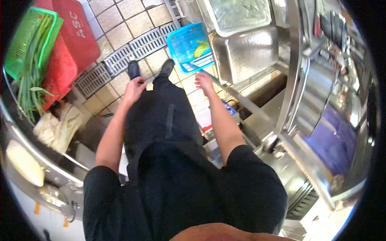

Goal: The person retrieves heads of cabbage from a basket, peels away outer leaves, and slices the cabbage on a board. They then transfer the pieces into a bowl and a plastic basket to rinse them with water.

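Observation:
My right hand (204, 83) is nearest the blue plastic basket (173, 45), its fingers apart just below the basket's near edge. Inside that basket lies a yellow-green leaf (202, 50). My left hand (134, 90) hangs in front of my dark trousers, fingers loosely bent and apart, with nothing in it. Both hands are over the tiled floor (114, 20), close to my black shoes.
On the left, a green basket (30, 40) of long green onions (36, 60) rests against a red box (80, 32). A floor drain grate (120, 56) crosses ahead. To the right stand a steel container (249, 52), a clear tub (241, 30) and a steel counter frame (293, 72).

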`<state>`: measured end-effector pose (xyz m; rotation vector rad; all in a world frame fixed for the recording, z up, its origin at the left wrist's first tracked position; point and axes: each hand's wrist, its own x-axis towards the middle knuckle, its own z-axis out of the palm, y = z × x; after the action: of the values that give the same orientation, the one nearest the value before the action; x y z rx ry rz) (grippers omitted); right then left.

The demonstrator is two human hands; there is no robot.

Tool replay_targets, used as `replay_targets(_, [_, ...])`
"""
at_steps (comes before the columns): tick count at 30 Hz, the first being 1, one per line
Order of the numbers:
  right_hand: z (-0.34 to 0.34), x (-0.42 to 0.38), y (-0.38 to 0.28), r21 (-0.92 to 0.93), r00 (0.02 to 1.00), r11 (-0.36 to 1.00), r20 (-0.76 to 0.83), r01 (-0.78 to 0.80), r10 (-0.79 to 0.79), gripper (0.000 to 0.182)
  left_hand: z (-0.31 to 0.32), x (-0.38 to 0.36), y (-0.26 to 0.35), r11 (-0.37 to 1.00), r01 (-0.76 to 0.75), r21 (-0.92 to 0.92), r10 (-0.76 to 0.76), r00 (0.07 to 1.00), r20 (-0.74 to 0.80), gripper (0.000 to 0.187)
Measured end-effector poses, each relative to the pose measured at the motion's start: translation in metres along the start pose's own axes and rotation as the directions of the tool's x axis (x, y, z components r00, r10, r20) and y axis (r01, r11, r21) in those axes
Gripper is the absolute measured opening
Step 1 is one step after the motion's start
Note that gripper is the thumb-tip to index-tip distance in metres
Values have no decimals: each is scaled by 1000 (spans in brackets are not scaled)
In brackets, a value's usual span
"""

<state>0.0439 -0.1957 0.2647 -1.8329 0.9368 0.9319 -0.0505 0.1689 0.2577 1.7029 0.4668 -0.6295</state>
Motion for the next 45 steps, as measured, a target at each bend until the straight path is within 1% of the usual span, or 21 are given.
replay_targets(3, [3, 77, 26, -378, 985, 922, -110, 80, -131, 49, 34, 62, -40, 994, 38, 103, -44, 997, 63, 32])
replay_targets(6, [11, 135, 9, -569, 919, 788, -132, 237, -372, 68, 62, 93, -47, 993, 114, -41, -115, 993, -28, 32])
replay_targets(8, [14, 188, 3, -650, 948, 747, -131, 138, -290, 71, 85, 110, -77, 975, 145, -166, -156, 986, -54, 31])
replay_targets(9, [24, 184, -15, -477, 941, 860, -172, 181, -293, 71, 97, 118, -93, 974, 167, -155, -177, 983, -55, 33])
replay_targets(10, [15, 242, 12, -588, 911, 787, -195, 188, -364, 69, 109, 126, -108, 972, 187, -145, -197, 979, -57, 35])
replay_targets(11, [17, 264, 15, -403, 920, 898, -255, 178, -297, 70, 120, 134, -121, 970, 202, -135, -211, 975, -62, 37])
replay_targets(12, [24, 257, -11, -488, 906, 859, -277, 154, -320, 75, 131, 141, -134, 968, 205, -148, -213, 976, -45, 36])
replay_targets(16, [0, 360, 1, -249, 835, 954, -478, 168, -271, 80, 165, 171, -143, 925, 270, -267, -275, 961, 20, 38])
replay_targets(21, [-68, 473, 11, -421, 460, 810, -671, 409, -581, 76, 181, 211, -122, 916, 371, -151, -345, 922, 174, 63])
replay_targets(23, [-86, 490, 2, -468, 337, 754, -693, 461, -637, 72, 191, 221, -113, 957, 266, -117, -247, 957, 155, 70])
replay_targets(25, [-113, 516, -3, -666, 178, 694, -674, 273, -717, 67, 195, 230, -101, 923, 315, -223, -273, 941, 198, 72])
replay_targets(27, [-123, 535, -13, -325, 270, 655, -721, 682, -638, 59, 202, 233, -102, 915, 292, -278, -240, 949, 206, 77])
replay_targets(29, [-116, 540, -34, -114, 496, 759, -693, 641, -523, 59, 199, 233, -99, 920, 318, -230, -260, 933, 250, 80])
replay_targets(33, [-116, 514, -40, -410, 619, 817, -536, 405, -575, 71, 204, 246, -94, 885, 416, -207, -342, 885, 315, 99])
replay_targets(36, [-90, 455, -37, -620, 697, 726, -378, 297, -609, 66, 237, 257, -115, 934, 270, -234, -226, 953, 200, 106])
replay_targets(38, [-92, 455, 24, -773, 567, 511, -245, 375, -786, 63, 242, 262, -111, 932, 261, -253, -218, 958, 185, 108])
replay_targets(39, [-72, 424, 20, -788, 740, 566, -229, 240, -632, 57, 244, 264, -110, 936, 273, -221, -226, 950, 216, 108])
replay_targets(41, [-68, 405, 36, -814, 669, 575, -383, 81, -637, 47, 237, 264, -112, 942, 306, -141, -260, 927, 271, 107])
replay_targets(43, [-83, 429, 42, -523, 480, 787, -625, 328, -616, 38, 226, 261, -93, 946, 324, 2, -320, 931, 178, 87])
replay_targets(44, [-87, 443, 40, -543, 355, 712, -624, 445, -697, 40, 221, 261, -82, 939, 336, 74, -343, 930, 130, 79])
replay_targets(45, [-88, 460, 36, -380, 432, 744, -633, 549, -642, 47, 214, 265, -76, 924, 324, 205, -366, 904, 222, 68])
